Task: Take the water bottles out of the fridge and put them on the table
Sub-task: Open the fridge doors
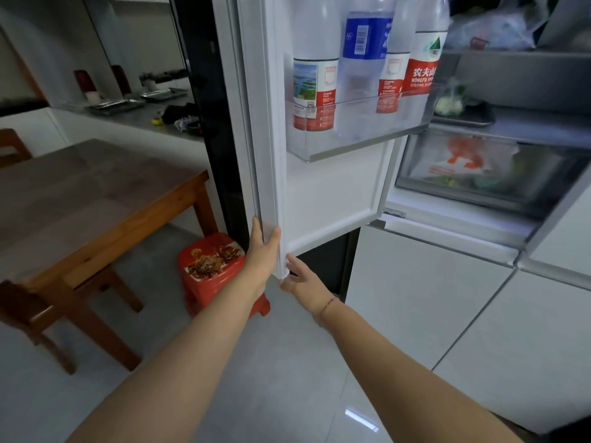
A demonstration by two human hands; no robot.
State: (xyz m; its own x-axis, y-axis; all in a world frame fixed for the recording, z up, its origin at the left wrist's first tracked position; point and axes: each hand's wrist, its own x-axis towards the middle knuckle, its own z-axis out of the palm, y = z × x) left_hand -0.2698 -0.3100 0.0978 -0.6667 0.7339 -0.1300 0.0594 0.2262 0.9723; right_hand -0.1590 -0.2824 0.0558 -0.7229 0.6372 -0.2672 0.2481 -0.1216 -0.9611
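The fridge door (332,193) stands open toward me. Its clear door shelf (351,135) holds several upright water bottles: a red-labelled one (315,68) at the left, a blue-labelled one (366,52) beside it, another red-labelled one (391,75) behind, and a larger red-labelled one (427,59) at the right. My left hand (263,251) grips the door's lower outer edge. My right hand (303,279) is just below the door's bottom corner, fingers apart, holding nothing. The wooden table (96,199) stands at the left.
A red plastic stool (211,266) sits on the tiled floor between the table and the fridge. Inside the fridge are a tray of food (463,115) and a crisper drawer (479,167). A counter (137,113) with metal trays runs behind the table. White lower fridge doors (431,298) are shut.
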